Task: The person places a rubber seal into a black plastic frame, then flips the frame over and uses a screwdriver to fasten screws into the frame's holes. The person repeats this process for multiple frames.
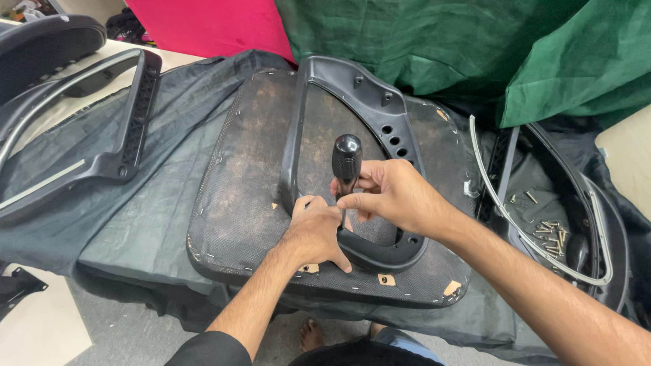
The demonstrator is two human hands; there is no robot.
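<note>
**A:** What is the setting?

**B:** A workbench draped in dark grey cloth (135,203), with green fabric (475,47) and pink fabric (210,24) bunched along the back. The view looks down from the person's head, with bare feet on the floor below.

**A:** What is in the middle?

**B:** A worn, dark mesh seat pad (251,196) lies flat on the cloth. A black plastic frame (393,118), shaped like an open loop, rests on top of it.

**A:** And the hands?

**B:** The right hand (397,196) grips the shaft of a screwdriver (346,159) just under its round black handle, held upright over the frame's near edge. The left hand (315,234) is closed against the frame beside the tip, fingers pressing down to steady it. The hands are touching.

**A:** How far along does the work look?

**B:** I would judge it partway. Brass screws (550,234) lie loose in a curved black shell (603,237) to the right, and holes in the frame's far side look unfilled. Whether a screw sits under the tip is hidden by the fingers.

**A:** Is there room to move?

**B:** The pad's near edge lies close to the bench edge. Another black frame (129,115) sits well apart to the left, and a pale curved strip (502,217) lies just right of the pad, near the right forearm.
</note>
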